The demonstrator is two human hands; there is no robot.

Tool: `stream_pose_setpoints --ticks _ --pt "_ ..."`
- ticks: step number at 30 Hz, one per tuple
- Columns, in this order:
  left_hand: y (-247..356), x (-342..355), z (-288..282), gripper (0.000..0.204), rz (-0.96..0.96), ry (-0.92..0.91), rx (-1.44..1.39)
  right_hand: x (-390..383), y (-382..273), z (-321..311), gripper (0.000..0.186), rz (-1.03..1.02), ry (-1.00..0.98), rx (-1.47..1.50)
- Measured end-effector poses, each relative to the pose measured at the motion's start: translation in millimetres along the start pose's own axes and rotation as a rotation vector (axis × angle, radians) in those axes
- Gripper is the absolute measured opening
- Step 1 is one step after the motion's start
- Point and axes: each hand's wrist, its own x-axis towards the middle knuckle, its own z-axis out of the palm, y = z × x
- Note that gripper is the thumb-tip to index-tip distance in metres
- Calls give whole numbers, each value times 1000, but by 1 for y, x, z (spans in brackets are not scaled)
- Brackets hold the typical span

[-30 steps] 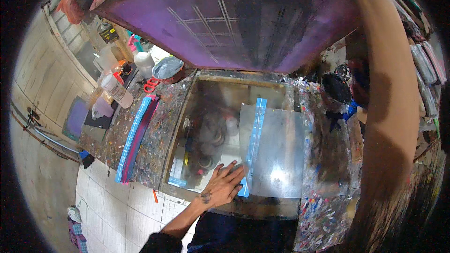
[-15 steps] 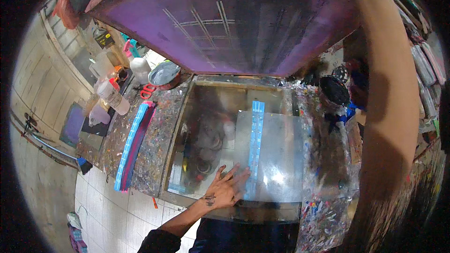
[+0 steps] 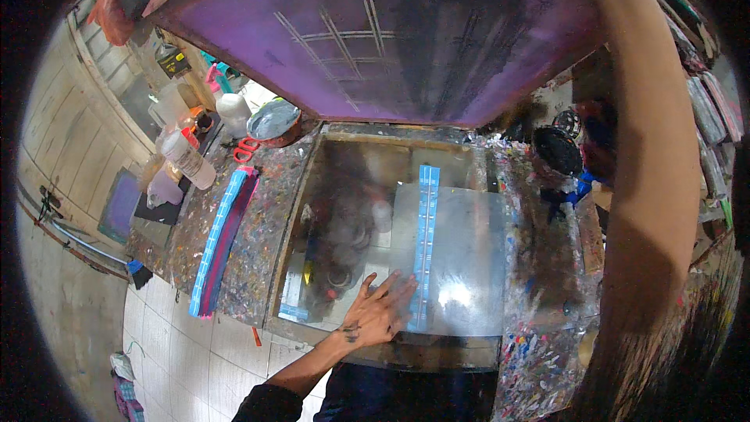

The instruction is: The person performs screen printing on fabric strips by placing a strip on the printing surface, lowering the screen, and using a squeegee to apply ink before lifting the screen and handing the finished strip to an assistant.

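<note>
My left hand (image 3: 373,314) rests with spread fingers at the near part of the glass top (image 3: 328,242), its blurred fingertips by a translucent sheet (image 3: 461,250). A long light-blue printed strip (image 3: 425,234) lies lengthwise at that sheet's left side, just beside my fingers. My right arm (image 3: 648,172) rises along the right side of the view past the raised purple screen frame (image 3: 234,39); its hand is out of sight beyond the top edge.
On the speckled left worktop (image 3: 273,227) lie blue and magenta strips (image 3: 221,242), red scissors (image 3: 244,150), bottles (image 3: 187,160) and a bowl of grey paste (image 3: 273,121). A dark tub (image 3: 556,152) stands right of the glass. A broom (image 3: 139,272) leans at left.
My left hand has shifted slightly against the sheet, with its fingers still spread. The whole view has moved a little. My right arm stays raised.
</note>
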Motion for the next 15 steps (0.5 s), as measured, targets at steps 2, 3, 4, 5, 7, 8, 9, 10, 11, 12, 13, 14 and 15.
stream_pose_setpoints --ticks 2,3,4,5,7,8,9,10,11,12,13,14,15 --pt "5 -1 2 65 -70 -33 56 -1 0 2 47 -35 6 -31" --pt "6 -1 3 65 -87 -36 66 -4 1 1 46 -48 15 -41" --pt "7 -2 4 65 -103 -38 75 -4 1 1 46 -43 13 -47" --pt "7 -2 5 65 -103 -28 67 -5 0 0 46 -39 9 -52" --pt "3 -3 9 65 -69 18 34 -3 -3 -1 46 -11 -8 -44" --pt "-1 -4 12 65 -40 53 8 -3 -6 -1 46 -6 -11 -33" --pt "-4 -6 14 64 -11 89 -18 -7 -8 0 45 -15 -1 -13" --pt "-2 -4 12 64 -10 76 -9 -7 -5 0 45 -34 -4 -38" --pt "-1 -3 9 63 -10 62 -1 -7 -3 0 45 -53 -5 -64" --pt "1 -1 6 63 -10 49 8 3 4 2 44 -89 -17 -125" --pt "5 1 4 63 -44 18 12 9 7 3 44 -125 -30 -187" --pt "8 1 -1 63 -87 -14 18 11 7 4 43 -136 -26 -162" --pt "9 0 -3 63 -128 -45 25 14 8 5 43 -148 -22 -137"
